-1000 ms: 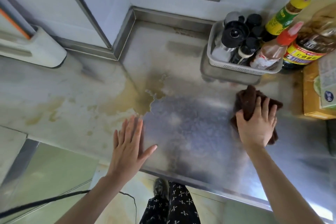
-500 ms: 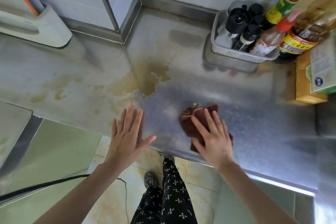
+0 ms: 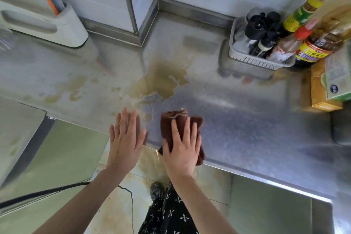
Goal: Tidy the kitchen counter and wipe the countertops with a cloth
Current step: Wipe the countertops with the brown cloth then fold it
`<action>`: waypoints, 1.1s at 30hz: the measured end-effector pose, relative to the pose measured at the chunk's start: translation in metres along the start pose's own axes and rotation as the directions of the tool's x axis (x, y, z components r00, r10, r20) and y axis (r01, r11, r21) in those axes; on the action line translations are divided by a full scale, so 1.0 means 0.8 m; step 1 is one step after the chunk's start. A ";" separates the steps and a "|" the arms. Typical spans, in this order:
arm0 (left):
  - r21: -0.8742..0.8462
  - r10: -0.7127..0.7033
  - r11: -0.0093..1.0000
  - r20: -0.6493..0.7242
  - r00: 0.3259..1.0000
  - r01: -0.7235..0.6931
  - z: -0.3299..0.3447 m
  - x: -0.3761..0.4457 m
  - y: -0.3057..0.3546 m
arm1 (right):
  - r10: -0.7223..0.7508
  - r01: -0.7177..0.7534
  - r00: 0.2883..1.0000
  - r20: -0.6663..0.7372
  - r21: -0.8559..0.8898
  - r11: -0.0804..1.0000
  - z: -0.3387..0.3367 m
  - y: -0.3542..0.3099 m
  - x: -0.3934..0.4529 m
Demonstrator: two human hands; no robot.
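Note:
A steel countertop (image 3: 237, 119) fills the view, with a brownish-yellow liquid stain (image 3: 161, 83) spread across its middle and left. A crumpled dark brown cloth (image 3: 175, 121) lies near the counter's front edge, and my right hand (image 3: 182, 150) presses flat on it with fingers spread. My left hand (image 3: 126, 138) rests open and flat on the counter edge just left of the cloth, holding nothing. The counter to the right of the stain looks wiped and shiny.
A grey perforated basket (image 3: 256, 61) of dark-capped bottles stands at the back right, beside a yellow-capped bottle (image 3: 302, 13), a red-capped bottle (image 3: 290, 42) and a big oil bottle (image 3: 326, 38). Boxes (image 3: 326, 91) sit at the right edge. A white holder (image 3: 43, 24) stands back left.
My right hand has dragged the cloth from beside the basket leftward and toward the front edge, ending close to my left hand. My left hand has stayed in place.

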State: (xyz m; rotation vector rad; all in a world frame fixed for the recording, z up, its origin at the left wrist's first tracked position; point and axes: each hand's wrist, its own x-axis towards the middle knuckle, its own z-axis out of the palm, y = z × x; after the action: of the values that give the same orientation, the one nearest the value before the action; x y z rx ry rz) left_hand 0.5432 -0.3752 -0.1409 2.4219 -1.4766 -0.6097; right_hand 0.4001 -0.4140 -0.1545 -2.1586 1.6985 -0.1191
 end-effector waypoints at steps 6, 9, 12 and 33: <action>0.028 -0.097 0.995 -0.055 0.994 0.098 -0.020 0.029 -0.025 | -0.586 0.626 0.766 0.264 -0.099 0.774 0.003 -0.034 0.106; 0.050 -0.086 0.995 -0.072 0.994 0.090 -0.029 0.052 -0.026 | -0.504 0.533 0.838 0.207 -0.114 0.839 -0.019 -0.018 0.182; 0.062 -0.102 0.992 -0.074 0.992 0.107 -0.031 0.075 -0.018 | -0.213 0.213 0.977 0.010 -0.115 0.970 -0.043 0.025 0.247; 0.077 -0.143 0.986 -0.097 0.985 0.150 -0.015 0.186 0.019 | -0.268 0.256 0.958 -0.097 -0.123 0.959 -0.076 0.127 0.245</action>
State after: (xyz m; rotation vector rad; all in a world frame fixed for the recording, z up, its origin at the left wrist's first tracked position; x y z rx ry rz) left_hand 0.5966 -0.5147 -0.1573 2.6033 -1.3221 -0.4675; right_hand 0.3400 -0.6348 -0.1680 -2.4957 1.4980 -0.2302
